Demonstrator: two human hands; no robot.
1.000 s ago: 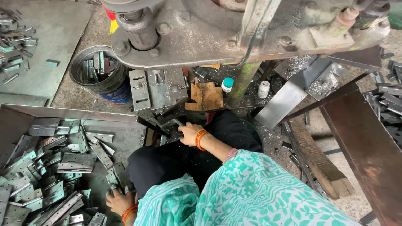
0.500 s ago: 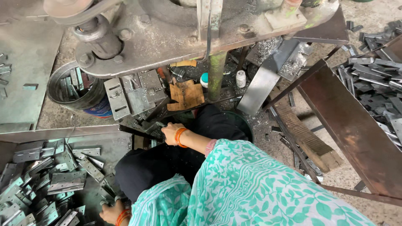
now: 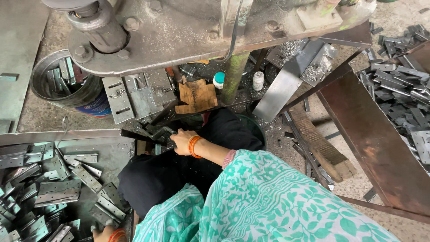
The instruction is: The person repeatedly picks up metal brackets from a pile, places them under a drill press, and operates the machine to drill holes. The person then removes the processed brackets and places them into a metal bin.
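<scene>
My right hand (image 3: 181, 140), with orange bangles at the wrist, is closed on a small grey metal hinge piece (image 3: 160, 133) just under the edge of the heavy press (image 3: 188, 31). My left hand (image 3: 101, 233) shows only partly at the bottom edge, resting among loose metal hinges (image 3: 58, 192) piled in a flat metal tray (image 3: 67, 136) on my left. Whether it grips one is hidden. My lap, in black cloth and a green patterned garment, fills the middle.
A round tin (image 3: 62, 85) holding metal strips stands at the upper left. Grey die plates (image 3: 134, 94), a cardboard scrap (image 3: 196, 96) and two small bottles (image 3: 219, 80) lie under the press. A rusty chute (image 3: 371, 134) and another pile of hinges (image 3: 398, 80) are at right.
The view has swung down and left. My right hand stays at the spot under the press with the metal piece. My left hand has slid toward the bottom edge of the frame.
</scene>
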